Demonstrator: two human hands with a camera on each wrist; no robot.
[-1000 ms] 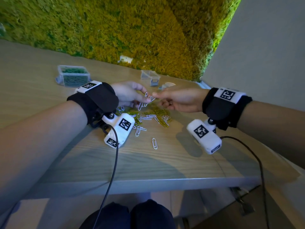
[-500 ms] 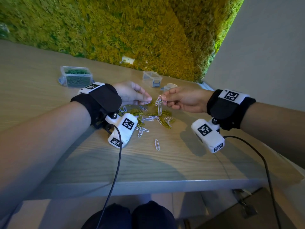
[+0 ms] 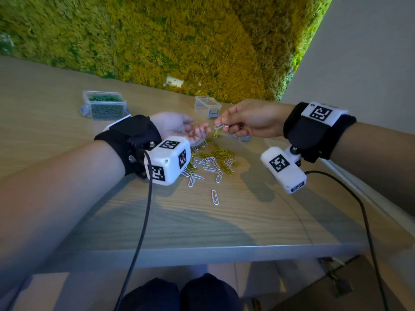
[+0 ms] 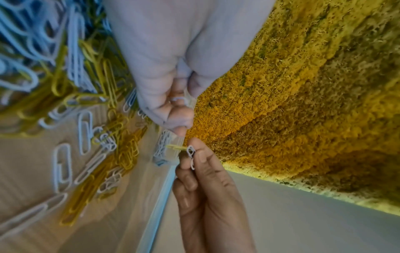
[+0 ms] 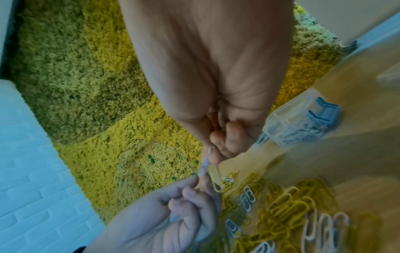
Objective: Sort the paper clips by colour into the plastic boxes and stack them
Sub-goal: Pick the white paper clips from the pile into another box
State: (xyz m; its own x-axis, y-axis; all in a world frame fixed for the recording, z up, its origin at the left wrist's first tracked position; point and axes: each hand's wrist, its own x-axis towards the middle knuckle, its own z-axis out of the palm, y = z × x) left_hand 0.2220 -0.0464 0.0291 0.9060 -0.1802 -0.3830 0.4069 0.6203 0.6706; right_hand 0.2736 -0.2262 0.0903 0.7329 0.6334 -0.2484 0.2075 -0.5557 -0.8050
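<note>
From my head, my right hand (image 3: pixel 251 118) pinches tangled white and yellow wire paper clips (image 3: pixel 221 127) above the wooden counter (image 3: pixel 224 221). Left wrist: my left hand (image 4: pixel 168 77) curls around white clips (image 4: pixel 179 100). Right wrist: the clear plastic box (image 5: pixel 301 119) holds white clips.

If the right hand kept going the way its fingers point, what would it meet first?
Most likely the left hand: the right hand, pinching white clips with a yellow clip dangling, points at its fingertips just ahead. Depth is hard to judge.
</note>
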